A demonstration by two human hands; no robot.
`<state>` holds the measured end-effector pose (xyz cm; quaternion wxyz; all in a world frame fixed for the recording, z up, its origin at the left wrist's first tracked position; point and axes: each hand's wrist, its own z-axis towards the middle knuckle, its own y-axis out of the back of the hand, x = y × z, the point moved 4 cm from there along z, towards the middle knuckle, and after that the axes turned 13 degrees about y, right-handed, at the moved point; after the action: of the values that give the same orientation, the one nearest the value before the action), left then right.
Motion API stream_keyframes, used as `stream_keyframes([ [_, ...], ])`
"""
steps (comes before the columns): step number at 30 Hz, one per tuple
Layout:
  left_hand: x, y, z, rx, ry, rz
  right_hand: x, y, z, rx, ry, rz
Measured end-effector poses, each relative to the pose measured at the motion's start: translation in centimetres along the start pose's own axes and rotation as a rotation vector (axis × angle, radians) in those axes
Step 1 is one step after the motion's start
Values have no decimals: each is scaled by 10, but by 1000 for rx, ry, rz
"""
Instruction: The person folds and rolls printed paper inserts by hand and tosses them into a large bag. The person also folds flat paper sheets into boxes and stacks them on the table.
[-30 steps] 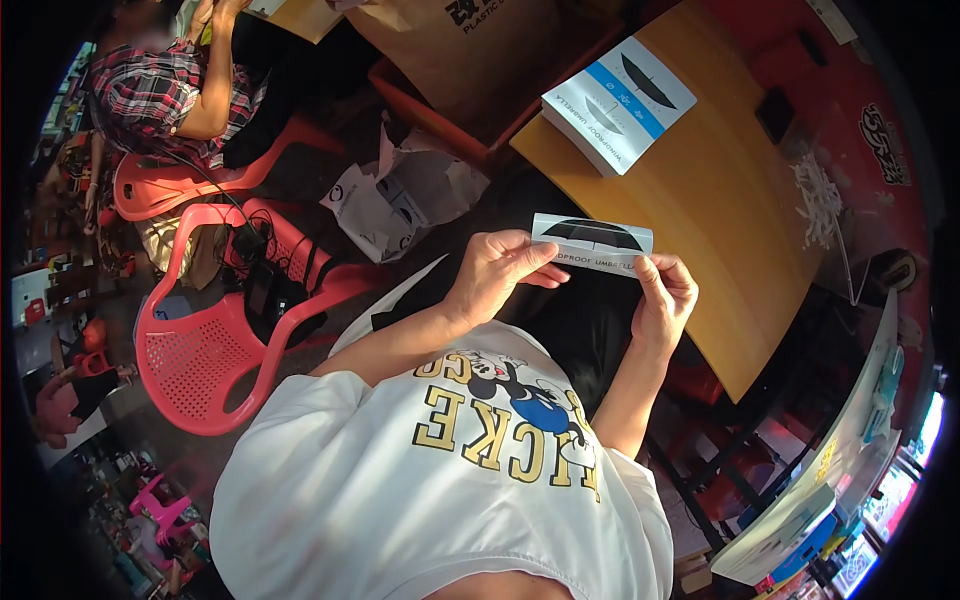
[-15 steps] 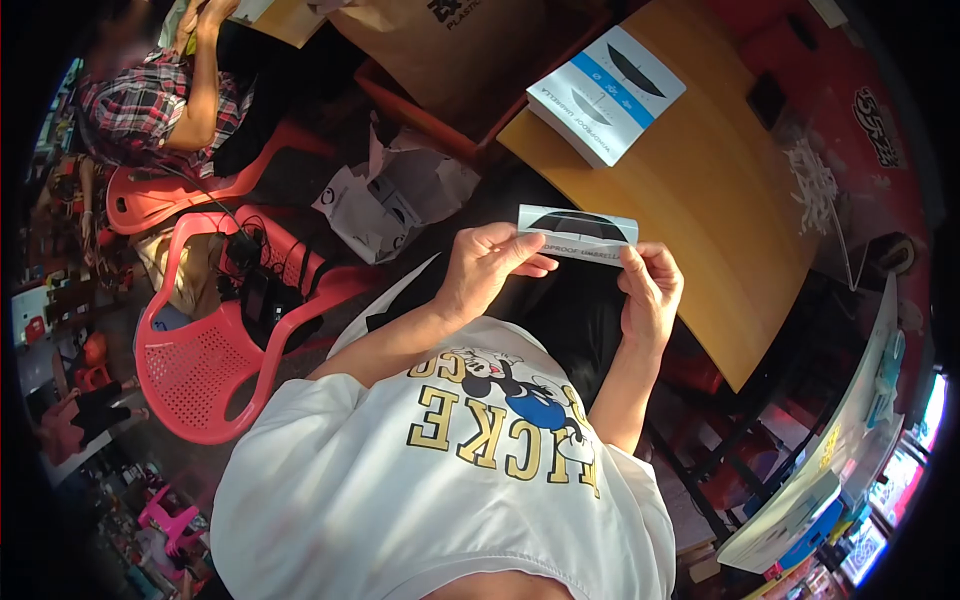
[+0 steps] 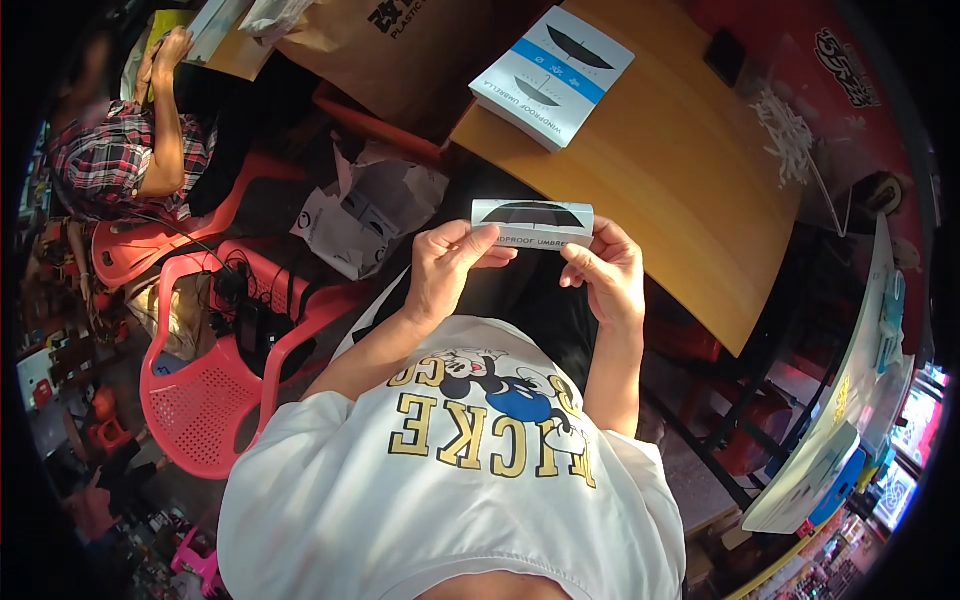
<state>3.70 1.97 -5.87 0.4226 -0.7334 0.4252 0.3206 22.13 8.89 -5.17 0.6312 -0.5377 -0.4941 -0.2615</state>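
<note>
Fingers (image 3: 488, 236) closed to a narrow pinch at both ends of a curved white card (image 3: 532, 218) printed with a black umbrella. Left hand (image 3: 435, 277): thumb laid over the printed face, other fingers tucked behind and below. Right hand (image 3: 615, 280): thumb at the lower edge, fingers around the right end, partly hidden. Card is held in the air, level, off the near edge of the smooth yellow-brown wooden table (image 3: 680, 190).

Step in hand, by my reading: supporting and shaping the card between 2 hands. Next move calls for light, even pressure from both sides (it looks thin, so a hard squeeze might crease it).

Count: 1 card in the hands; 1 thick white rectangular stack or box (image 3: 555, 75) with blue band and umbrella pictures, by the table's near-left corner. Sheets in it, if sheets: cannot tell. 1 flat black rectangular object (image 3: 724, 56) towards the right edge; 1 tangle of thin white strips (image 3: 783, 130) beside that edge. Left of the table: 1 torn white paper package (image 3: 350, 228), 2 red plastic chairs (image 3: 200, 400), 1 other person in a plaid shirt (image 3: 115, 160).
</note>
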Motion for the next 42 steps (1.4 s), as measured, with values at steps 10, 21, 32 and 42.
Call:
stream_keyframes([
  [10,-8,-12,-7,16,28,77,-10,-2,0,-38,43,-10],
  [21,-3,-10,-5,14,-59,238,-13,1,1,-29,38,-10],
  [32,-44,6,-22,-265,-754,913,40,-14,-3,-32,613,-920],
  [42,-47,-8,-42,-237,-1079,966,42,-29,-7,128,1083,-1199],
])
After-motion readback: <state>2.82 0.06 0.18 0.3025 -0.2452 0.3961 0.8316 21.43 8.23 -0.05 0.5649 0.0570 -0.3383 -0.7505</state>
